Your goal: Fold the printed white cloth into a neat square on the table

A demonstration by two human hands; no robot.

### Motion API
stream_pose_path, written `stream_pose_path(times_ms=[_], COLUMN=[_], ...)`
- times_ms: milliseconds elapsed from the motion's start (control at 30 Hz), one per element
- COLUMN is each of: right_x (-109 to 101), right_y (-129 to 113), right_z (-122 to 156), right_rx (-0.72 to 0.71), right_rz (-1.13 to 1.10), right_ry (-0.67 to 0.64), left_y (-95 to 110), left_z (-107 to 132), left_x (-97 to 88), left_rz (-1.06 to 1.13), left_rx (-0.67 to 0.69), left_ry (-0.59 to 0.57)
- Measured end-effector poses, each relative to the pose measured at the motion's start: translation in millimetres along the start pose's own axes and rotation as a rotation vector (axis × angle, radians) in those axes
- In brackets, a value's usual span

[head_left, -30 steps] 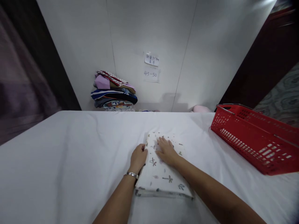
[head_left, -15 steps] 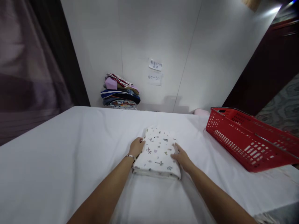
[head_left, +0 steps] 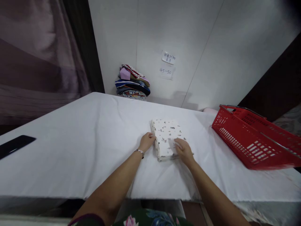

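Observation:
A folded white cloth (head_left: 168, 138) with small grey and brown prints of palms and leaves lies on the white-covered table. At its left edge is my left hand (head_left: 147, 141), fingers closed and pinching the side of the stack; a bracelet circles that wrist. My right hand (head_left: 185, 150) rests on the cloth's top near the right side, its fingers stretched out and slightly blurred. It covers the near right part of the cloth.
On the right stands a red basket (head_left: 244, 141) with metal handles. A pile of folded fabrics (head_left: 133, 83) is against the wall at the back. A dark flat object (head_left: 16, 146) lies at the table's left edge. Paper notes (head_left: 167, 71) are on the wall.
My view has shifted, bringing the table's front edge and the dark flat object into sight. The cloth has turned slightly. My right hand has moved from its right edge onto its top.

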State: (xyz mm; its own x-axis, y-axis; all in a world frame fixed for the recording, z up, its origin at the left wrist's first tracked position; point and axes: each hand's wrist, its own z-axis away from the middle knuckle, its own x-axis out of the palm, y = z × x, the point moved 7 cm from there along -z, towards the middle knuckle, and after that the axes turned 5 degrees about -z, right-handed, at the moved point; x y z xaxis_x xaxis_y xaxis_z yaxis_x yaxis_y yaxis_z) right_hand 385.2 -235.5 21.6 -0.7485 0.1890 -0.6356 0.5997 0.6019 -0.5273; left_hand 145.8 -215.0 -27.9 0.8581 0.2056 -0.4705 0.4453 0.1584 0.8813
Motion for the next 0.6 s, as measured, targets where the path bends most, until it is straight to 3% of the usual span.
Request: stream_pose_path(times_ms=[67,167,433,600], right_x=[13,22,23,29], right_y=[-35,-67,-77,-83], right_z=[15,29,38,39], right_rx=[-0.163,-0.256,-0.331,-0.338], right_rz=[-0.064,-0.117,-0.079,-0.005], right_ry=[-0.066,-0.086,-0.092,-0.123], left_y=[2,5,13,21], left_z=[14,36,94,106], left_x=[-0.2,-1.1,-5.5,-4.7], left_rz=[0.038,0.093,-0.020,-0.089], left_rx=[0.058,0.148,0.256,0.290], left_ry=[-0.005,-0.013,-0.088,-0.120])
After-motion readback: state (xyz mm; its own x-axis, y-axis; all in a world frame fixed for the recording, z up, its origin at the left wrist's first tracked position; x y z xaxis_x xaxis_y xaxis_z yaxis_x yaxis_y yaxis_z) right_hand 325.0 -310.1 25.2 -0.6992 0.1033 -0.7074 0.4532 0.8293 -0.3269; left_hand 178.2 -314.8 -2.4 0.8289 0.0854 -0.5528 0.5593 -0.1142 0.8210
